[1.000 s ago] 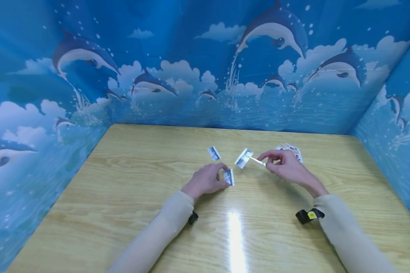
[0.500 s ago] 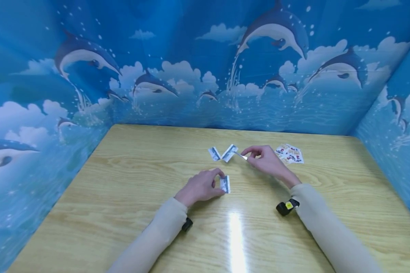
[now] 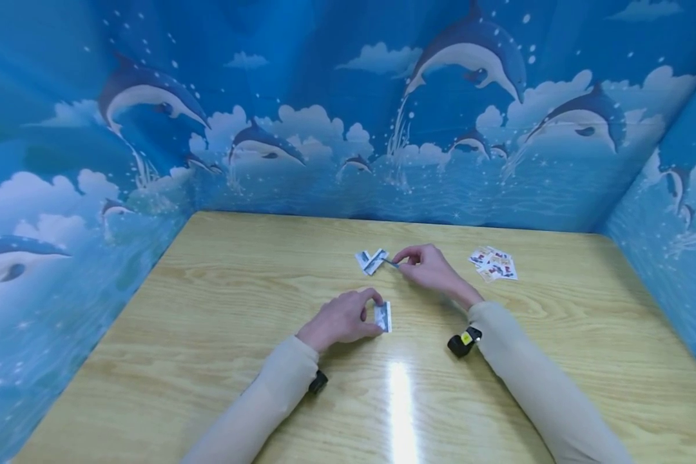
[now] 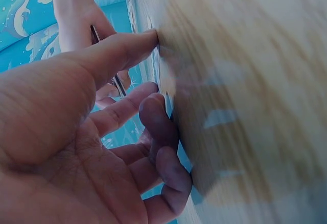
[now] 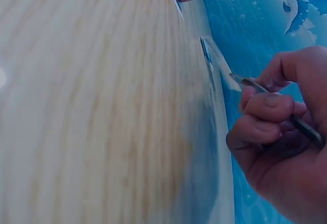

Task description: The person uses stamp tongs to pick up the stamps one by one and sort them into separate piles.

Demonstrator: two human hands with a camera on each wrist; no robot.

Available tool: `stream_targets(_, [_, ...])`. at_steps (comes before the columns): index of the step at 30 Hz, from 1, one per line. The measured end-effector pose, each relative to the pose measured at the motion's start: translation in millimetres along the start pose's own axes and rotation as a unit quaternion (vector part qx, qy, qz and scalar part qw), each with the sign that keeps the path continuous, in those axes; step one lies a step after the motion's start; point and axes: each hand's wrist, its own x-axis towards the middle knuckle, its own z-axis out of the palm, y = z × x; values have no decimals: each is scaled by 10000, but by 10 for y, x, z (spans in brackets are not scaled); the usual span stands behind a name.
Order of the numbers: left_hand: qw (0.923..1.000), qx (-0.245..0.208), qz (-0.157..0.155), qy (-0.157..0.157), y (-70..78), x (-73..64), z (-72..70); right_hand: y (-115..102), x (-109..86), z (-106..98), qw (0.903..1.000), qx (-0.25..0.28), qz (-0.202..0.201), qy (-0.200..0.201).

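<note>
My left hand (image 3: 339,317) rests on the table with thumb and index finger at opposite edges of a small blue-and-white card (image 3: 384,316). In the left wrist view the thumb (image 4: 138,48) and index fingertip touch down at that card, the other fingers curled. Farther back, my right hand (image 3: 430,265) grips slim metal tweezers (image 5: 305,129). Their tip holds a second blue-and-white card (image 3: 375,263) by its right side, tilted over the table. This card overlaps a third similar card (image 3: 361,258) in the head view.
Several colourful printed cards (image 3: 495,263) lie in a loose pile at the right rear of the wooden table (image 3: 220,309). A blue dolphin-print curtain (image 3: 301,180) stands behind the table and along its sides. Each wrist carries a small black camera (image 3: 463,343).
My right hand has moved left with the tweezers and their card, bringing it to the third card. My left hand has slid its card slightly left and nearer me. The printed pile is now uncovered.
</note>
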Motion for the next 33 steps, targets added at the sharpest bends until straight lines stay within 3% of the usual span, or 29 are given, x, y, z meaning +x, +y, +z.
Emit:
stream_targets(6, [10000, -53, -20, -3, 9, 0, -8, -29, -12, -39, 9990, -427, 92, -100])
stream_targets(12, [9997, -82, -211, -40, 28, 10, -9, -29, -143, -182, 9969, -772, 28, -177])
stream_targets(17, [9994, -128, -316, -90, 28, 0, -8, -21, -320, -292, 9963, -763, -89, -389])
stream_targets(25, [9998, -131, -146, -31, 10, -13, -1, 20, -630, -349, 9892, -781, -598, -1090])
stream_targets(33, [9999, -58, -114, 5, 16, -2, -4, 106, -777, -305, 9869, -662, -495, -1388])
